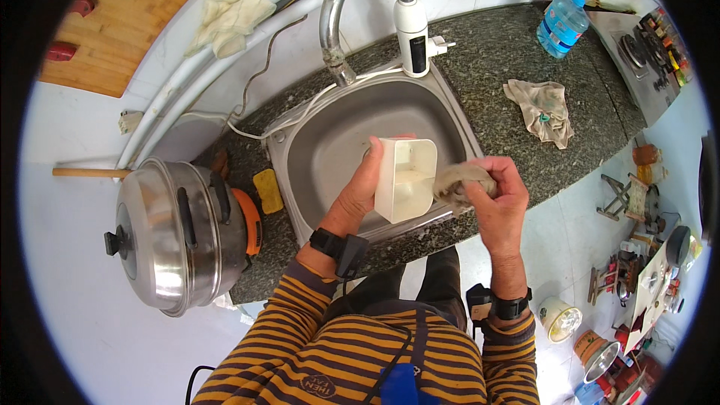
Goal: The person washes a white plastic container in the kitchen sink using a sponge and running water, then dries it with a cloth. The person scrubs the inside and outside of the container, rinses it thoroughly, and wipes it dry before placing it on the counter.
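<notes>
My left hand (363, 180) grips a white plastic box-shaped container (413, 202) by its left side, above the sink. Its open side faces up toward me, and a ledge or divider shows inside. My left fingers are mostly hidden behind it. Bunched in my right hand (500, 197) is a grey-brown cloth (462, 185), close to the container's right edge; whether they touch I cannot tell. Beneath both hands lies the stainless steel sink basin (332, 118). The curved metal spout of a white faucet (409, 34) hangs over the basin's back edge.
A large lidded steel steamer pot (169, 236) stands left, near a yellow sponge (268, 191). On the granite counter (478, 50) at right are a crumpled rag (543, 112) and a blue pump bottle (562, 25). White pipes with a draped cloth (230, 22) run along the wall.
</notes>
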The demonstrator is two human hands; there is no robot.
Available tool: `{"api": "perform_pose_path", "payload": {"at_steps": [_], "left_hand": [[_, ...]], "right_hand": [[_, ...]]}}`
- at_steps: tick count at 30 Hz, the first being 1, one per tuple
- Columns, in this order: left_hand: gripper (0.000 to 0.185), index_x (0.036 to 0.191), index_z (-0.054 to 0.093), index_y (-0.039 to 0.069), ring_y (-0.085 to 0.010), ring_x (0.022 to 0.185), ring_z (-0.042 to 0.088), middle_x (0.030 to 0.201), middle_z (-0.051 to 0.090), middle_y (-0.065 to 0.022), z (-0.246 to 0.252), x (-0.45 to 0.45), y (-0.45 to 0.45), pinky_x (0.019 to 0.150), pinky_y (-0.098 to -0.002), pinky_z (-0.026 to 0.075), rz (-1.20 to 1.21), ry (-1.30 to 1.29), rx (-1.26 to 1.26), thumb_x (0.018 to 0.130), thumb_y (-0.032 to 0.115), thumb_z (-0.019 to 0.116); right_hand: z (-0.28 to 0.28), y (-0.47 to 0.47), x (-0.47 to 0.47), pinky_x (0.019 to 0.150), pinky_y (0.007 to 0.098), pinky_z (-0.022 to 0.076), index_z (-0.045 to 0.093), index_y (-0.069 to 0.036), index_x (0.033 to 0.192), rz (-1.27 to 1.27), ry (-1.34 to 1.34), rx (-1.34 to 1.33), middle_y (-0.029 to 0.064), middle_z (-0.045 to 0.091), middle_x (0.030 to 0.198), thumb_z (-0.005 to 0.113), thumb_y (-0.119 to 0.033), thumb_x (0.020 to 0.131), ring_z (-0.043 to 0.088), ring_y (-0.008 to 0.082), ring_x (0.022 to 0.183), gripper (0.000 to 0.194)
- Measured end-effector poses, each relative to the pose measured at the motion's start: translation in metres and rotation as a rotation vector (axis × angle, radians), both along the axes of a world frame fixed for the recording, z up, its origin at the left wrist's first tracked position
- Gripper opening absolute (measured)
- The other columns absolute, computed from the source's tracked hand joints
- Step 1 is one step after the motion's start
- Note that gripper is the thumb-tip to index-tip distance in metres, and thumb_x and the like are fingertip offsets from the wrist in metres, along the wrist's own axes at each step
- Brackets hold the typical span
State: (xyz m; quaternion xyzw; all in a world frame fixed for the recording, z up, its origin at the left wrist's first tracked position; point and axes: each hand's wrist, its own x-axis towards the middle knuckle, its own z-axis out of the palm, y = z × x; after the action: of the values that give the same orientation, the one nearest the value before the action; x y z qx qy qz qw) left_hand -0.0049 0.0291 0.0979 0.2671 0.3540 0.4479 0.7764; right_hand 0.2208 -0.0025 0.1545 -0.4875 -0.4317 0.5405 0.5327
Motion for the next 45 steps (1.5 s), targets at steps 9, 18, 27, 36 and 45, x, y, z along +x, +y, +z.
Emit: {"api": "perform_pose_path", "payload": {"at_steps": [9,18,27,36,45], "left_hand": [[0.083,0.144,0.044,0.006,-0.0291,0.120,0.062,0.135,0.059,-0.0158,-0.001,0.009,-0.002,0.101,-0.0444,0.053,0.014,-0.071,-0.051,0.098,0.072,0.022],[0.067,0.140,0.049,0.003,-0.0234,0.113,0.064,0.128,0.062,-0.0136,-0.020,0.009,-0.007,0.098,-0.0399,0.053,-0.002,0.061,0.013,0.104,0.058,0.038],[0.068,0.136,0.053,0.002,-0.0222,0.107,0.066,0.121,0.065,-0.0133,-0.009,0.010,0.001,0.094,-0.0383,0.055,-0.012,0.097,-0.040,0.103,0.060,0.041],[0.072,0.136,0.053,0.000,-0.0232,0.105,0.067,0.120,0.066,-0.0140,-0.017,0.012,-0.006,0.091,-0.0389,0.057,-0.025,0.190,-0.012,0.102,0.062,0.039],[0.076,0.143,0.047,0.003,-0.0249,0.120,0.061,0.134,0.060,-0.0136,-0.025,0.007,-0.011,0.104,-0.0403,0.050,-0.093,-0.172,-0.145,0.100,0.065,0.039]], "right_hand": [[0.001,0.003,-0.039,0.086,0.0440,0.0484,0.067,-0.006,0.102,0.172,-1.013,0.599,0.0117,0.063,0.114,0.075,-0.010,0.075,0.061,0.0321,0.101,0.028],[-0.009,0.009,-0.044,0.084,0.0430,0.0522,0.061,-0.001,0.116,0.474,-1.188,0.473,0.0115,0.066,0.115,0.067,-0.009,0.078,0.064,0.0313,0.102,0.040],[-0.015,0.016,-0.040,0.089,0.0500,0.0527,0.043,0.002,0.137,0.662,-0.963,0.197,0.0265,0.059,0.128,0.060,-0.007,0.077,0.065,0.0441,0.104,0.063],[-0.034,0.017,-0.031,0.095,0.0497,0.0491,0.049,0.001,0.132,0.669,-0.595,0.105,0.0287,0.060,0.126,0.061,-0.010,0.078,0.061,0.0469,0.108,0.056],[-0.022,-0.011,-0.033,0.085,0.0522,0.0546,0.048,-0.003,0.135,0.538,-0.988,0.203,0.0240,0.049,0.144,0.067,-0.013,0.079,0.065,0.0445,0.102,0.060]]}}
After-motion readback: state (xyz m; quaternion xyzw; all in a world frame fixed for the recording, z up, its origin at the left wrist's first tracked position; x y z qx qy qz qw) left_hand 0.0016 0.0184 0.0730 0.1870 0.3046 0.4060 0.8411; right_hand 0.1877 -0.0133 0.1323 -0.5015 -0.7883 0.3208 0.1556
